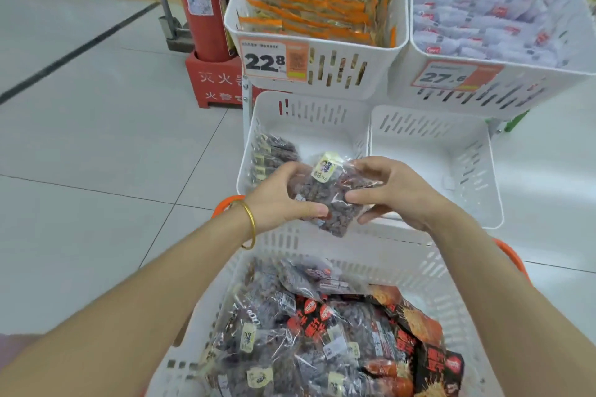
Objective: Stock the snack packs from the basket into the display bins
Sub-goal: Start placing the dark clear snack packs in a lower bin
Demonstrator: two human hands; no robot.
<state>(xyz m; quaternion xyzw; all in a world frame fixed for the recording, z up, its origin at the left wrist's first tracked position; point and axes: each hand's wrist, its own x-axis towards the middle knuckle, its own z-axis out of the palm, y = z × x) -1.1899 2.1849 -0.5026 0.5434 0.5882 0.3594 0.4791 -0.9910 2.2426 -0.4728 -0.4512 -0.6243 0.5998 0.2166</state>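
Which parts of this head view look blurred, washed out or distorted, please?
Head view: the upper right bin is washed out and soft, its 27.6 price tag smeared; glare glints on the clear snack pack between left hand and right hand; the wide lens tilts the red fire extinguisher.

The basket point(403, 264) is cut off at its near end, the fire extinguisher point(200, 3) at its top. The left hand point(280, 200) and right hand point(396, 193) hide the sides of the snack pack point(325, 200). Small print on the price tag point(263, 60) is too blurred to read.
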